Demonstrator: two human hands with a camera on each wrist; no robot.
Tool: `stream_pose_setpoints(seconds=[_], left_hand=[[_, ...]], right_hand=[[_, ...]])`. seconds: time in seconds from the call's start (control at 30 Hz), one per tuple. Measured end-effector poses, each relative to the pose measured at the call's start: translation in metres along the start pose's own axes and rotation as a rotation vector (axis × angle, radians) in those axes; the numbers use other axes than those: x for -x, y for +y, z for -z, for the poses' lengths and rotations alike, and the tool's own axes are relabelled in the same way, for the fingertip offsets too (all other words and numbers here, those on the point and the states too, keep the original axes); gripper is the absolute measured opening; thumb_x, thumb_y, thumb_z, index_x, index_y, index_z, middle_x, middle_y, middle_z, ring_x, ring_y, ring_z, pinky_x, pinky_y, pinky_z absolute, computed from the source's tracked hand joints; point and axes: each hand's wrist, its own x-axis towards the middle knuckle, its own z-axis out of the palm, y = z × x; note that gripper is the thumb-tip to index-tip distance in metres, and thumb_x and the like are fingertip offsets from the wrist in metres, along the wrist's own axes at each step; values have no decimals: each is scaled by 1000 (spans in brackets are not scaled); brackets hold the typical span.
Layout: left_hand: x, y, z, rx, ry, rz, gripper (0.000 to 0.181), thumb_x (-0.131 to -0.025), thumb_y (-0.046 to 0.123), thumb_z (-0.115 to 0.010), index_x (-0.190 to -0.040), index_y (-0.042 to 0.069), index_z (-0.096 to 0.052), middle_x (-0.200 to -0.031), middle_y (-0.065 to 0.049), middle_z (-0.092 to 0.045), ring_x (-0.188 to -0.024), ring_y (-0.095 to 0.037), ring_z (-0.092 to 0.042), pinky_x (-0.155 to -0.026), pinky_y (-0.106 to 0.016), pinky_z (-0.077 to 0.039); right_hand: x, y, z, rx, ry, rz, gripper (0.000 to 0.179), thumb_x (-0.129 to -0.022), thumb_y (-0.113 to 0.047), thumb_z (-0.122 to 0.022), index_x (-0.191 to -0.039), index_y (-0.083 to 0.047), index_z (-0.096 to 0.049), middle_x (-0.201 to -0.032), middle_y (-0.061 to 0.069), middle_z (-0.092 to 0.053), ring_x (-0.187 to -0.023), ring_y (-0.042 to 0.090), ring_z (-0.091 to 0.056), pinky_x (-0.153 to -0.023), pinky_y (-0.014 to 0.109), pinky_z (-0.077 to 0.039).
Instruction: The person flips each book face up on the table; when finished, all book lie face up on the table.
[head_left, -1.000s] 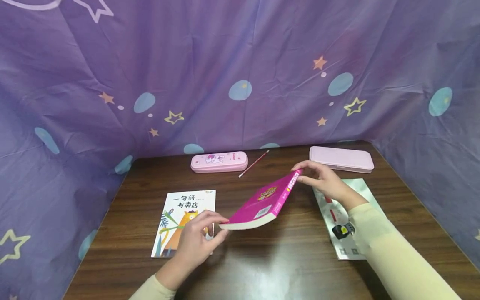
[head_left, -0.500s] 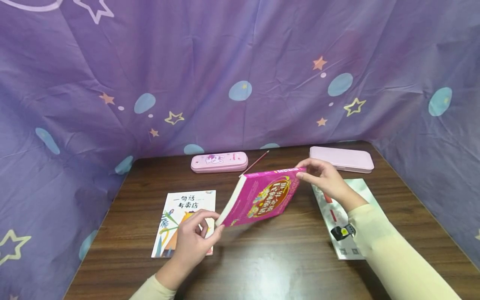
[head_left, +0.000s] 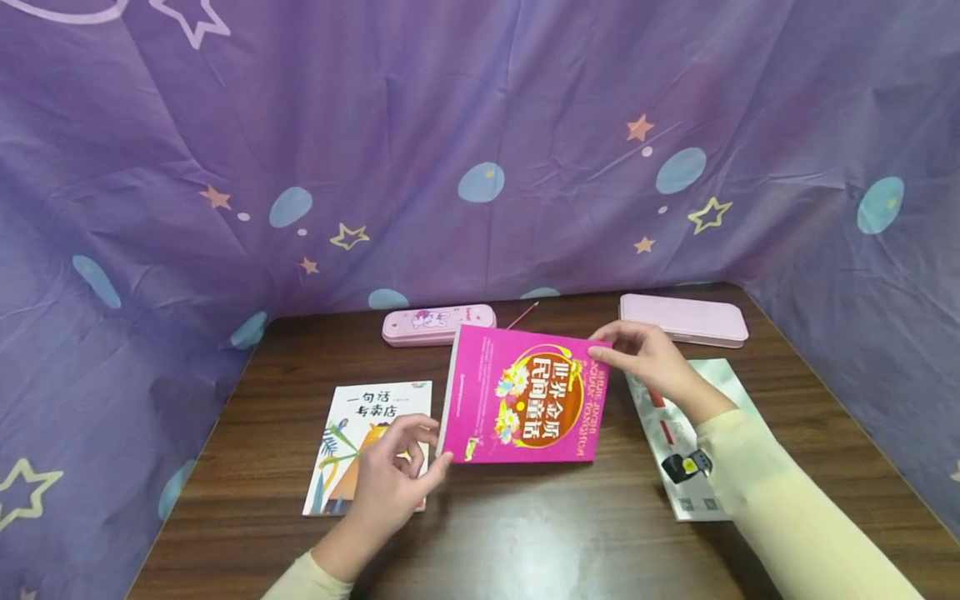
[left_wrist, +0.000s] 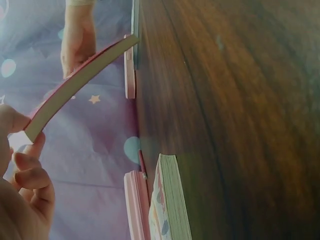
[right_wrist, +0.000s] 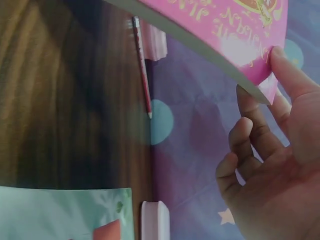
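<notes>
Head view: my left hand and right hand are pinching the likely light, bendy, slick book by its near-left and far-right corners.

Bowed book in left grip; pencil, seemingly, beyond

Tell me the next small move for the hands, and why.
The best move is probably to lower the pink book flat onto the table: the left hand and right hand pinch its opposite ends, it is tilted and raised, and bare table shows between the white book and pale green book.
</notes>
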Motion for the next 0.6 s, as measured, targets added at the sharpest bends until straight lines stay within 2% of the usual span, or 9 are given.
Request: stream_pose_setpoints(seconds=[0.17,0.3,0.43,0.6], left_hand=[[2,1,0,75,-56,65,33,-84,3,-83,-112,12,-67,-86,-4,-74,-49,0,-48,-36,-16,-40],[2,2,1,142,-87,208,33,-87,6,-81,-116,12,-66,-89,-10,-74,-45,1,-49,-34,-21,-42],[2,3,2,167,-111,354,36,-86,7,-81,-118,12,-64,-90,-13,-74,-42,-1,-47,-33,-21,-39],[2,4,0,155,-151,498,35,-86,5,-81,-114,17,-64,-89,-10,-74,-40,-6,-46,-35,-19,-36]], right_hand=[[4,7,-3,-11,-36,-33,23,-93,-20,-78,-111,-8,-74,-89,4,-69,-75,17,-63,-67,25,-52],[5,14,-3,-10,-120,12,27,-94,-16,-76,-119,-10,-68,-98,7,-69,-86,19,-64,-76,29,-51],[4,21,-1,-3,-195,54,32,-93,-12,-76,-122,-12,-63,-100,10,-68,-89,20,-64,-73,34,-49],[3,28,-2,6,-206,77,29,-91,-12,-78,-117,-13,-64,-97,9,-69,-87,19,-63,-71,35,-49]])
